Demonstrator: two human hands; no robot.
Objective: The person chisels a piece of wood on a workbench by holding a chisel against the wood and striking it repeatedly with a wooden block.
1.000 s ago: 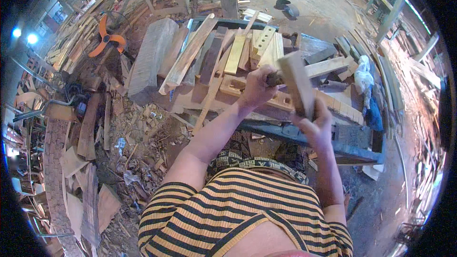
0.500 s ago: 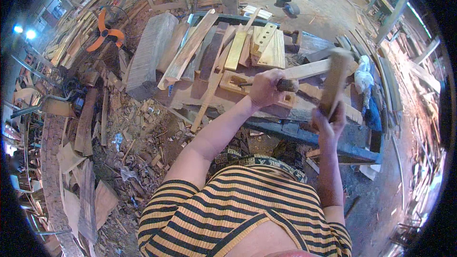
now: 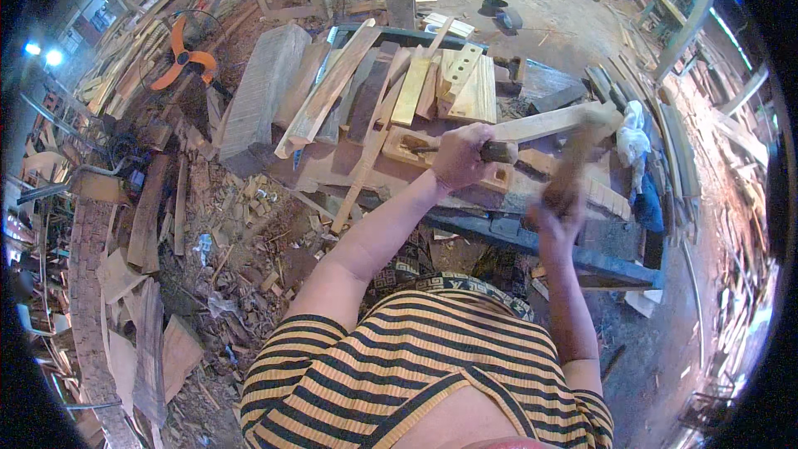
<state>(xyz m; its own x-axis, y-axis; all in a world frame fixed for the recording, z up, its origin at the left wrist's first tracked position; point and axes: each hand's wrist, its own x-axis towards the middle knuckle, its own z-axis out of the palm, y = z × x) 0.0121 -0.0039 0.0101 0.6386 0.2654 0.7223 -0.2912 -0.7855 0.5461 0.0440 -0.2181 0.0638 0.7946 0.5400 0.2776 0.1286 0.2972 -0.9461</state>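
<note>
My left hand (image 3: pixel 460 158) is closed around a wood chisel (image 3: pixel 501 151), whose dark handle end sticks out to the right of my fist. Its blade points left, at a hole cut in a light brown wooden block (image 3: pixel 397 143) lying on the bench. A second opening shows in the block near its right end, below my fist. My right hand (image 3: pixel 559 209) grips a wooden mallet (image 3: pixel 582 150), smeared by motion, to the right of the chisel handle and apart from it.
Several boards and strips (image 3: pixel 332 87) lie across the far side of the workbench (image 3: pixel 532 231), beside a thick timber beam (image 3: pixel 264 91). A white plastic bag (image 3: pixel 634 137) sits at the right end. An orange-bladed fan (image 3: pixel 187 56) stands at far left. Wood scraps litter the ground.
The mallet and my right hand have moved slightly left and nearer the chisel handle, now more blurred. My left hand and the chisel have hardly shifted.
</note>
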